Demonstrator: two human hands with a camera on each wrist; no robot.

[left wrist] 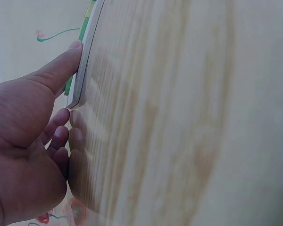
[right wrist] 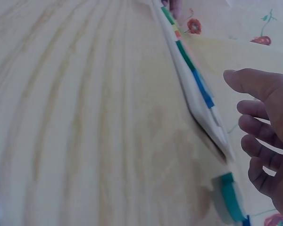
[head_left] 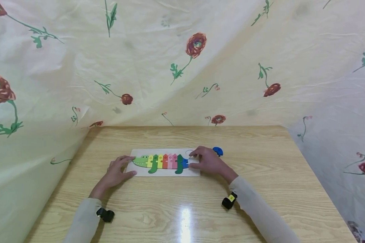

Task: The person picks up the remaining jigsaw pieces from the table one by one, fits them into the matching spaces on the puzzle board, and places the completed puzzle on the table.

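A pale wooden puzzle board (head_left: 164, 174) lies on the table with a crocodile made of coloured pieces in it. The green head (head_left: 140, 162) is at the left, followed by yellow, green, red and pink pieces and a blue piece (head_left: 185, 163). My left hand (head_left: 117, 171) holds the board's left end, its thumb (left wrist: 66, 66) along the near edge in the left wrist view. Over the right end is my right hand (head_left: 209, 162), thumb and fingers apart; nothing shows between them in the right wrist view. A bare, outlined recess (head_left: 187, 153) shows beside its fingertips.
A loose blue piece (head_left: 218, 151) rests on the table just beyond the right hand. A teal-sided piece (right wrist: 232, 197) shows beside the board's end in the right wrist view. The wooden table (head_left: 158, 209) meets flowered cloth (head_left: 158, 67) at the back and sides.
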